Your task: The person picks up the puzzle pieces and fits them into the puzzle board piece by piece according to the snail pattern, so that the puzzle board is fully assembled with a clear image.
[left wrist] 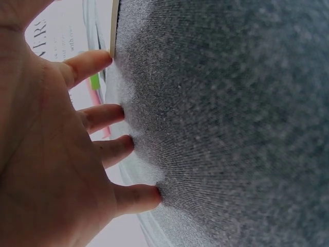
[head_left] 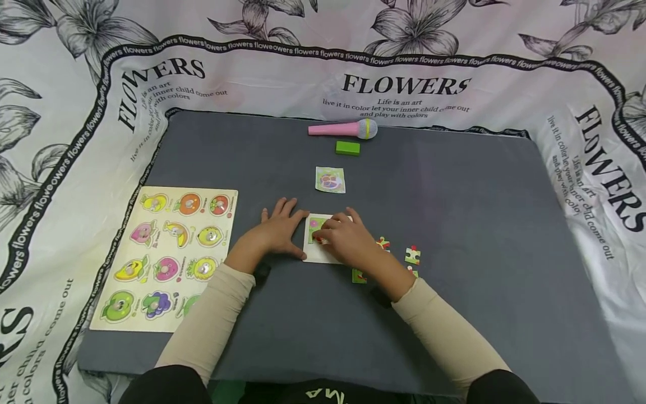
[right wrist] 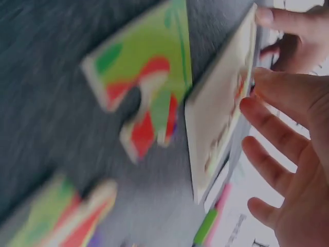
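Puzzle board (head_left: 319,256), mid-frame, touched by spread left hand (head_left: 276,229); pinch by right hand (head_left: 351,238) cannot be told. Loose pieces (head_left: 412,256), right of centre, may be scattered if brushed by same hand.

Your head camera looks forward and down from above, far enough off to frame most of the desk (head_left: 479,224) and the floral cloth (head_left: 404,84) behind it. Your left wrist camera sits close by your left grip (left wrist: 56,154), facing low along the desk, its picture turned sideways. Your right wrist camera looks slantwise from very near, past a puzzle piece (right wrist: 139,56) to the puzzle tray (right wrist: 213,108), with your right grip (right wrist: 312,177) at one side. All three views share the green block (head_left: 347,148) and pink microphone (head_left: 333,129).
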`<state>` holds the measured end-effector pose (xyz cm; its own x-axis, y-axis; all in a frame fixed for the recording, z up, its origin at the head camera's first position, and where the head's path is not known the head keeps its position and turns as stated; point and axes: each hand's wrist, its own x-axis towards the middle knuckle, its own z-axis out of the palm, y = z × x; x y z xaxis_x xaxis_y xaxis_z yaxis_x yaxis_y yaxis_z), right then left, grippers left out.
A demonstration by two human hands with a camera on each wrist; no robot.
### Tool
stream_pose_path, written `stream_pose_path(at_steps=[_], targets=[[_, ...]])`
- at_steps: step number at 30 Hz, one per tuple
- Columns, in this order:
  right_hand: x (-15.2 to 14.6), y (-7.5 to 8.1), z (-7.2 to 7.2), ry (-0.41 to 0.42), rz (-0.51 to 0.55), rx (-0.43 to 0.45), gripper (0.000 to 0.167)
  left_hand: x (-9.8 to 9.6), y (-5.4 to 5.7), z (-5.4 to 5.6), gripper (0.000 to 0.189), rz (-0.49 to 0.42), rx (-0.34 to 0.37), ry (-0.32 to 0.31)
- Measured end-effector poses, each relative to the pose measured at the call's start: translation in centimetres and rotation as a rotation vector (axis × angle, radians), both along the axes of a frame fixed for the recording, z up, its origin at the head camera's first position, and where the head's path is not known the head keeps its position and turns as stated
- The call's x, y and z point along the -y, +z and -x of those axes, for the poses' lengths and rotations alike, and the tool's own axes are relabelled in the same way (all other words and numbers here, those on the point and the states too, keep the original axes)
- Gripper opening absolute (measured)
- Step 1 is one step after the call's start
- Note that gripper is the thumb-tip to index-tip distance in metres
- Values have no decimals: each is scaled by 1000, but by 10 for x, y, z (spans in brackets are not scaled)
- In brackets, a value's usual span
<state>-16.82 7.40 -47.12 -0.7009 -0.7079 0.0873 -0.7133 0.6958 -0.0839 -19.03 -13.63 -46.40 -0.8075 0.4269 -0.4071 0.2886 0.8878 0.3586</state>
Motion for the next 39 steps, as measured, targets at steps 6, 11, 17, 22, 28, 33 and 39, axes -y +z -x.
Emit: stream_pose_path(at_steps=[6, 11, 17, 22, 28, 33, 39], targets=[[-27, 10, 0, -42, 67, 63, 29, 10, -4, -4, 102, -14, -3, 19], [-67, 14, -1, -104, 89, 106, 31, 14, -1, -4, 102, -25, -10, 26], [-101, 7, -6, -144, 100, 136, 31, 18, 4, -4, 100, -48, -27, 23], [-110, 1, -9, -121, 101, 131, 29, 18, 6, -4, 99, -57, -29, 26], [-113, -2, -13, -115, 110, 119, 28, 16, 3, -3, 99, -62, -28, 14], [-114, 0, -13, -112, 103, 91, 27, 10, 0, -2, 99, -58, -22, 2], [-92, 8, -8, -65, 125, 51, 26, 3, 0, -2, 99, -45, -20, -14]])
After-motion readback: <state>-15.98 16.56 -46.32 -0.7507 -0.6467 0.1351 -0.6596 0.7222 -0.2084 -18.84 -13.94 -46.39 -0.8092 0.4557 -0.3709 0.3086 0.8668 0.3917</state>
